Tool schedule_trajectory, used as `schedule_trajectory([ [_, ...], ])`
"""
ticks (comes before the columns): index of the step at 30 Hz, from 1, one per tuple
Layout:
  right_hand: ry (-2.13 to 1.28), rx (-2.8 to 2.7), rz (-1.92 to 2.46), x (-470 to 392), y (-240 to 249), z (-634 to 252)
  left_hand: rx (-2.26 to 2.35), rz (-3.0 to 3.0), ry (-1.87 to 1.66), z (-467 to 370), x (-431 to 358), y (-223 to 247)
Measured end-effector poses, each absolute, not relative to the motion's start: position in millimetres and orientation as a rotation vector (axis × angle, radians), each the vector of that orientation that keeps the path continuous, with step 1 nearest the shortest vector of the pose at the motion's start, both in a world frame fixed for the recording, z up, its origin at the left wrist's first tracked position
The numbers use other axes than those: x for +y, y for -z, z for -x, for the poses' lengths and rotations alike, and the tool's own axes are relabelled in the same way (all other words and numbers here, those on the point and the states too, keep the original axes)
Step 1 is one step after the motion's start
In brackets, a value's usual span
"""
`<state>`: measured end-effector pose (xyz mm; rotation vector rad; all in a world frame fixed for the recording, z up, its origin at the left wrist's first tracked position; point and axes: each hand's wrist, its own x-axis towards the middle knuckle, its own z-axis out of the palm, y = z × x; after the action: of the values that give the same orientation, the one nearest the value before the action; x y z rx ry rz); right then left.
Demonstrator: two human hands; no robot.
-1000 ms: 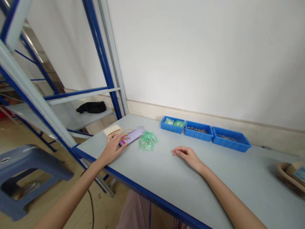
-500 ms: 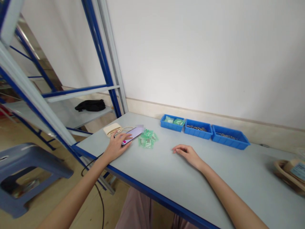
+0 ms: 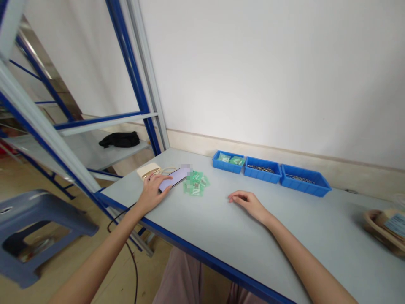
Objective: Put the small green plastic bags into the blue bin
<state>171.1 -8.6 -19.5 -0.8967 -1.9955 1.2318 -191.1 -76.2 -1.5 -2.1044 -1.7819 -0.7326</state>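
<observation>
My left hand lies over the near left end of a smartphone, fingers spread and one fingertip over its lit screen. The phone rests flat on the table. Touching or close to its right end is a small heap of green-and-clear plastic packets with small parts inside. My right hand rests on the tabletop, right of the packets, with its fingers loosely curled in and nothing visible in them. Behind the phone, near my left hand, sits a cream pouch with a strap.
Three blue bins stand in a row near the wall; the left one holds packets, the others thin metal pieces. A brown basket sits at the right. A blue-grey stool and a hanging black cable are at the left.
My left hand has shifted slightly left and back off the phone's screen, uncovering more of it. The pink spot on the screen is no longer seen. My right hand stays put.
</observation>
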Motion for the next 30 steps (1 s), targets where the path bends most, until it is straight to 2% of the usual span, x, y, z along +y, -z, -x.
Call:
schedule_trajectory([
  [5, -1.234, -1.997, 0.908, -9, 18, -170, -1.798, 2.164, 0.637, 174, -63, 0],
  [12, -1.204, -2.011, 0.901, -10, 18, -170, -1.788, 2.432, 0.481, 102, -17, 7],
  [18, -1.184, -2.018, 0.872, -5, 23, -170, -1.598, 2.798, 0.708, 47, -17, 16],
  [21, -1.178, -2.022, 0.871, -3, 26, -170, -1.682, 2.679, 0.883, 35, -22, 15],
  [25, -0.940, -2.084, 0.907, 0, 32, -170, -2.050, 2.434, 0.775, 34, -21, 10],
  [30, -0.567, -2.105, 1.175, -3, 40, -167, -2.161, 2.437, 0.786, 34, -14, 9],
])
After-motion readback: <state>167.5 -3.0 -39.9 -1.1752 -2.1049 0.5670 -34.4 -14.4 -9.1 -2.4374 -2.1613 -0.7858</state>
